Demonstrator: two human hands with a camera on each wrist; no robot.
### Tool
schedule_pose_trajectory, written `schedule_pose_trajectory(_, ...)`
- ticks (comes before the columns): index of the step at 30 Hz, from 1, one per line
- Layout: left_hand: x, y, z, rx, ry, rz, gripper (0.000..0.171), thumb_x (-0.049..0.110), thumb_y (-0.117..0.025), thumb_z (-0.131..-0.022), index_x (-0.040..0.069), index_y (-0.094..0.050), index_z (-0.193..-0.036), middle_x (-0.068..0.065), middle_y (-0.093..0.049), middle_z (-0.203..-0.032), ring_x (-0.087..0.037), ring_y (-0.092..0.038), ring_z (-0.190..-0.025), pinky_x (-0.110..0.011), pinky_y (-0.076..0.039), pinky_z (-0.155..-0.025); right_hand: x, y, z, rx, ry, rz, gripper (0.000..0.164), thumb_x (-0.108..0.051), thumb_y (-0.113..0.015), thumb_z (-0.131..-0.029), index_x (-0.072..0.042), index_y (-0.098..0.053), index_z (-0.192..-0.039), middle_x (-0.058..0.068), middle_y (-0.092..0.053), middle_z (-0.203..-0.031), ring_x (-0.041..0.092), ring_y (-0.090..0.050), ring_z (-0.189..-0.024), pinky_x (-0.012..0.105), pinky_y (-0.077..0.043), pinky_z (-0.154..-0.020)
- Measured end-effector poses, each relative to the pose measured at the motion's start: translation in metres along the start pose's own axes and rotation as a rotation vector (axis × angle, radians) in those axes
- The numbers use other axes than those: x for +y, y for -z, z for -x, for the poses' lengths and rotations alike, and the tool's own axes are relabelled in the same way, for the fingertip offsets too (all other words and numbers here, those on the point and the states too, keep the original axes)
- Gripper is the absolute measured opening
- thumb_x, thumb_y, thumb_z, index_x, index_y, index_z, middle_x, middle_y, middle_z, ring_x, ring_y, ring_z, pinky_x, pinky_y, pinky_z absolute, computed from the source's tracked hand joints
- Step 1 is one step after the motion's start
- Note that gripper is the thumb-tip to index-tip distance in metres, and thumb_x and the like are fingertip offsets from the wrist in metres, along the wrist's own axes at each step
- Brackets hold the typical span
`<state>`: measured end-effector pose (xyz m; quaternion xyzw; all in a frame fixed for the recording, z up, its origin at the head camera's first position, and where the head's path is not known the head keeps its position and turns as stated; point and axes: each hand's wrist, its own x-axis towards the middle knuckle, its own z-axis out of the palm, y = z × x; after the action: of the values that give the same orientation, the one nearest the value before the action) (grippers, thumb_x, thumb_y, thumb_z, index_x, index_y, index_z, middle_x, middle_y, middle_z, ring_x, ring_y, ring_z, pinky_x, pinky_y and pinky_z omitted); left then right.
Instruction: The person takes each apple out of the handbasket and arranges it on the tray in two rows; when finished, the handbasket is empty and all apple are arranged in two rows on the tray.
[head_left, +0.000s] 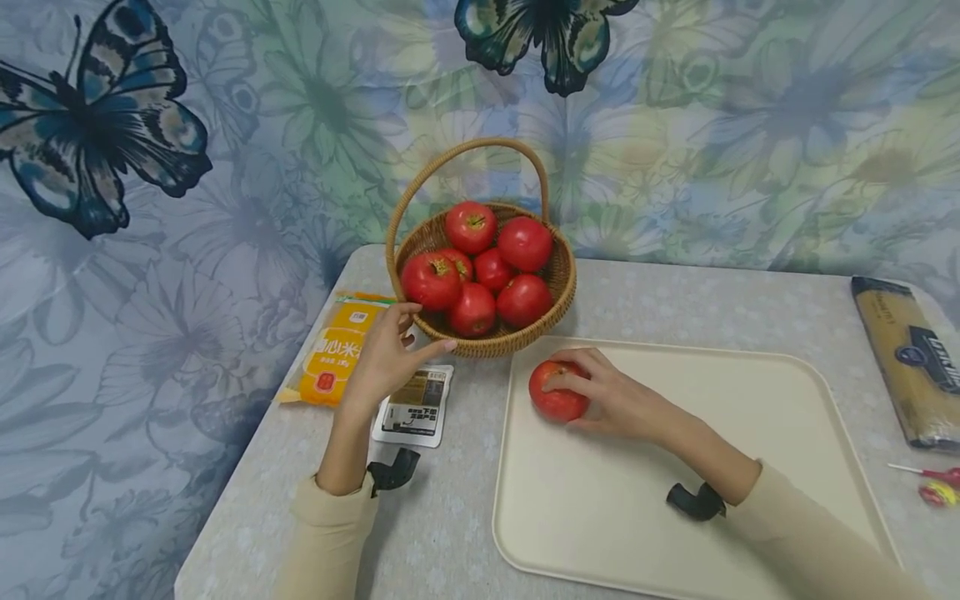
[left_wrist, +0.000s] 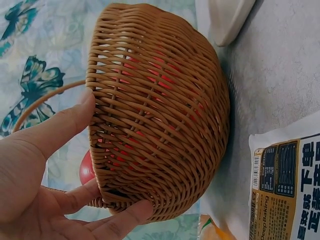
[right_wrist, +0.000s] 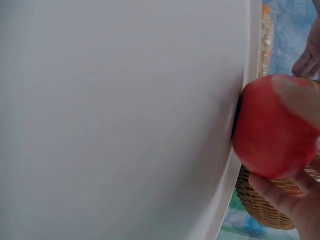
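Beige sleeves (head_left: 330,537) lie nearest my head camera; a yellow packet (head_left: 330,346) and white-edged pouch (head_left: 415,417) sit by the left hand (head_left: 388,354). On my left-wrist feed, that hand is spread, touching the wicker basket (left_wrist: 192,142) (clasping nothing, I judge). On my right-wrist feed, the right hand (head_left: 618,402) curls round a red fruit (right_wrist: 270,132) at the cream tray (right_wrist: 120,120)'s edge.

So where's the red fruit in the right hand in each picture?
Head: red fruit right of and below centre, gripped by the right hand.
Left wrist: not in it.
Right wrist: right side, about mid-height.
Shared landmark: the wicker basket, in all three.
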<state>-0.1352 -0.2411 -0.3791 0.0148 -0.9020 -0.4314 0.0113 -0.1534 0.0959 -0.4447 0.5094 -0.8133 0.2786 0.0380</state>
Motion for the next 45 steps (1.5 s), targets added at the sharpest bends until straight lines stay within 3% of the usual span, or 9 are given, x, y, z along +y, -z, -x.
schedule_pose_trajectory(5,0.004,-0.001,-0.001,-0.006,0.004,0.008,0.078,0.035,-0.081,-0.081,-0.003,-0.042,-0.137,-0.023,-0.044,-0.14,-0.042,-0.047,-0.13,-0.05,-0.05,-0.098,-0.003,0.008,0.001,-0.015,0.007,-0.005,0.058,-0.023,-0.087,-0.074,-0.025,-0.059,-0.125,0.01,-0.045,-0.138,0.026,-0.041,-0.13,0.043,-0.053,-0.095)
schedule_pose_trajectory(9,0.003,-0.002,0.001,-0.008,0.013,0.018,0.078,0.035,-0.081,-0.081,-0.002,-0.042,-0.137,-0.022,-0.043,-0.141,-0.041,-0.046,-0.131,-0.049,-0.05,-0.099,-0.01,0.026,-0.013,-0.018,0.012,-0.012,0.049,-0.027,-0.084,-0.078,-0.021,-0.061,-0.121,0.009,-0.049,-0.137,0.026,-0.046,-0.127,0.042,-0.053,-0.094)
schedule_pose_trajectory(14,0.003,-0.002,0.001,-0.001,0.011,0.015,0.077,0.036,-0.081,-0.081,-0.002,-0.043,-0.136,-0.021,-0.043,-0.141,-0.04,-0.046,-0.132,-0.049,-0.05,-0.099,-0.014,0.058,-0.057,0.041,0.042,-0.107,0.048,-0.02,-0.082,-0.08,-0.015,-0.06,-0.122,0.008,-0.051,-0.134,0.023,-0.051,-0.124,0.041,-0.053,-0.094)
schedule_pose_trajectory(17,0.002,0.0,0.001,0.001,0.011,0.019,0.077,0.036,-0.081,-0.081,-0.002,-0.043,-0.136,-0.021,-0.043,-0.141,-0.041,-0.046,-0.132,-0.05,-0.05,-0.099,-0.012,0.065,-0.094,0.071,0.055,-0.188,0.048,-0.018,-0.081,-0.081,-0.014,-0.06,-0.124,0.009,-0.05,-0.136,0.023,-0.049,-0.126,0.043,-0.052,-0.095)
schedule_pose_trajectory(23,-0.001,0.002,0.002,-0.005,0.015,0.025,0.077,0.037,-0.081,-0.08,-0.001,-0.042,-0.135,-0.021,-0.044,-0.139,-0.04,-0.048,-0.13,-0.05,-0.05,-0.099,0.0,0.05,-0.162,-0.023,-0.056,-0.322,0.06,-0.028,-0.08,-0.082,-0.015,-0.054,-0.134,0.007,-0.047,-0.137,0.018,-0.045,-0.123,0.044,-0.055,-0.087)
schedule_pose_trajectory(30,-0.003,0.004,0.002,-0.015,0.001,0.03,0.076,0.037,-0.081,-0.08,0.0,-0.042,-0.134,-0.019,-0.047,-0.136,-0.035,-0.05,-0.126,-0.048,-0.049,-0.101,0.013,0.025,-0.211,-0.111,-0.146,-0.332,0.071,-0.033,-0.08,-0.083,-0.02,-0.045,-0.144,0.002,-0.04,-0.147,0.02,-0.038,-0.133,0.046,-0.043,-0.106)
schedule_pose_trajectory(39,0.0,0.005,0.004,-0.017,0.012,0.019,0.075,0.037,-0.081,-0.08,0.001,-0.042,-0.133,-0.018,-0.048,-0.138,-0.038,-0.049,-0.129,-0.049,-0.049,-0.1,0.02,0.008,-0.229,-0.118,-0.155,-0.293,0.077,-0.034,-0.081,-0.081,-0.021,-0.043,-0.146,0.001,-0.047,-0.143,0.016,-0.044,-0.129,0.038,-0.041,-0.109)
schedule_pose_trajectory(45,0.001,0.006,0.005,-0.015,0.01,0.01,0.075,0.037,-0.081,-0.081,0.001,-0.042,-0.134,-0.018,-0.048,-0.139,-0.039,-0.049,-0.131,-0.05,-0.049,-0.1,0.019,0.006,-0.228,-0.052,-0.149,-0.261,0.075,-0.036,-0.084,-0.077,-0.02,-0.048,-0.141,0.0,-0.052,-0.14,0.016,-0.048,-0.129,0.038,-0.041,-0.109)
